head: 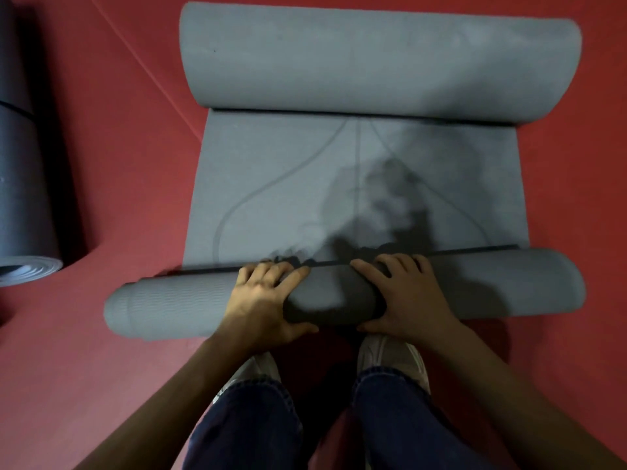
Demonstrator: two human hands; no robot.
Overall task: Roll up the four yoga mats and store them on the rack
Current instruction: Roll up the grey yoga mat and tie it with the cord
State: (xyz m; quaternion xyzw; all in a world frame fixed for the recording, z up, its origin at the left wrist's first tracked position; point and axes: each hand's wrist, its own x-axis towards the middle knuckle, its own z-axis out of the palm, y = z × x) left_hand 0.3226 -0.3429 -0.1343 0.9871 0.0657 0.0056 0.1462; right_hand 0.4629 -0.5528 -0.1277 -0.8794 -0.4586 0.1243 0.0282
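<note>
While the left hand (268,300) and right hand (407,296) clamp the grey yoga mat (288,184) by its near roll, its far end's curled too. Dark rolled mat (23,184) sits at the red floor (118,198) left edge.

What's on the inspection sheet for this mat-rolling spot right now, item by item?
Surface: red floor.
Job's things: grey mat flat in the middle; near roll under the hands; far roll across its far end, same mat or not unclear; dark rolled mat at left edge.
Clutter: nothing seen.
Grippers: left hand and right hand grip the near roll, side by side at its middle.
Cables: nothing seen.
Surroundings: white shoes and jeans just behind the near roll.
</note>
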